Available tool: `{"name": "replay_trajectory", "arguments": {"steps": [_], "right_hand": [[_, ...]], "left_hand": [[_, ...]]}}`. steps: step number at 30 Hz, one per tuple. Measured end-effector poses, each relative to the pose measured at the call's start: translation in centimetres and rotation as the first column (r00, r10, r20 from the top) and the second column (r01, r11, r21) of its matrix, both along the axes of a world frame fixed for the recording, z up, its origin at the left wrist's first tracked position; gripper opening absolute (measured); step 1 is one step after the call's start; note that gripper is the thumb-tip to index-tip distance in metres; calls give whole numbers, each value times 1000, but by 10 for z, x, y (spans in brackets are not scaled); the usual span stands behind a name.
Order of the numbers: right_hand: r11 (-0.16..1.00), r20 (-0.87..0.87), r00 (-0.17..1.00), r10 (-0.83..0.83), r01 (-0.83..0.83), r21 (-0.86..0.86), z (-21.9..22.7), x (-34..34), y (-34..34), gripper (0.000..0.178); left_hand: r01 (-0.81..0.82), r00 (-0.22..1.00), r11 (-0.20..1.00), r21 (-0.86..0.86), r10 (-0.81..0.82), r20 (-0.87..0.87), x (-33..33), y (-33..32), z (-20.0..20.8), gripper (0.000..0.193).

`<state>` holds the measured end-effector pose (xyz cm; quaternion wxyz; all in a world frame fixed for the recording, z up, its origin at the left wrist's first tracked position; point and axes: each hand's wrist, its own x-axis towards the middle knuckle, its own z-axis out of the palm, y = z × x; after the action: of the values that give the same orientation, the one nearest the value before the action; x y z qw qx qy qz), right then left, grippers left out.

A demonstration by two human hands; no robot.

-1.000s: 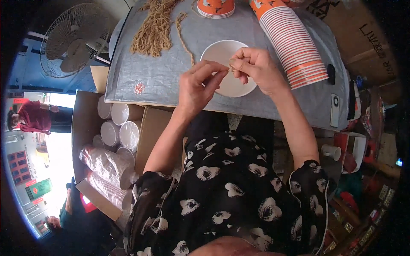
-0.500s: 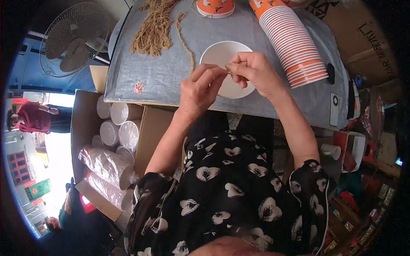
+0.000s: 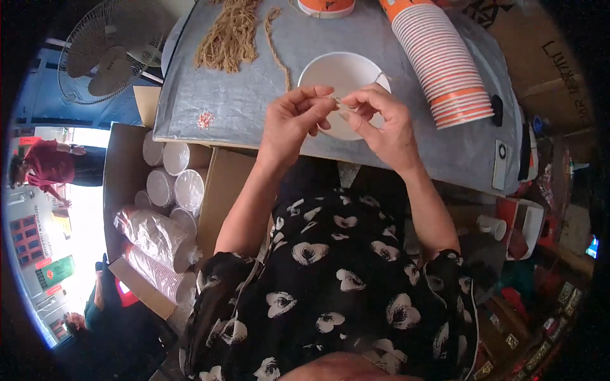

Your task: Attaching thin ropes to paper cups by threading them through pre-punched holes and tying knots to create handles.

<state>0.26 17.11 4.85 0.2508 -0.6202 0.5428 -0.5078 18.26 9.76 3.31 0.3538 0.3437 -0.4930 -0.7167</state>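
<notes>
In the head view, the left hand (image 3: 287,124) and the right hand (image 3: 391,127) were close together above the near part of a white bowl (image 3: 332,68). The left grip was pinched at its tips on a thin tan strand (image 3: 338,100). The right grip's thumb and forefinger stood slightly apart; whether it had hold of the strand I could not tell. The bowl sat just inside the near edge of the grey surface (image 3: 244,111), and 2 forearms crossed that edge.

Left of the bowl, 1 length of cord (image 3: 273,44) ran toward the left hand, with a tan bundle (image 3: 227,41) farther left. A broad open stretch lay between the bowl and some red-and-white bits (image 3: 205,119) near the left edge. On the far side stood 1 orange cup (image 3: 326,6), partly out of view. To the right, a long cup stack (image 3: 438,63) lay near the right hand, leaving a narrower gap beside the bowl. A flat white object (image 3: 502,164) lay along the right edge.
</notes>
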Motion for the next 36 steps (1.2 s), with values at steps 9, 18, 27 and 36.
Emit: {"name": "replay_trajectory", "arguments": {"steps": [9,18,27,36], "right_hand": [[995,-26,998,-58,56,-83,-11,4,2,11],[995,40,995,-90,92,-41,-14,9,4,8],[990,226,971,-81,52,134,-12,7,4,11],[971,381,919,-100,7,239,-5,7,3,16]], "left_hand": [[64,998,998,-30,-64,-16,-4,4,-2,17],[69,997,997,-41,-70,-22,-3,4,-5,17],[15,1000,994,-105,-15,8,-8,10,5,16],[30,1000,988,-152,-29,13,-8,12,6,18]]}}
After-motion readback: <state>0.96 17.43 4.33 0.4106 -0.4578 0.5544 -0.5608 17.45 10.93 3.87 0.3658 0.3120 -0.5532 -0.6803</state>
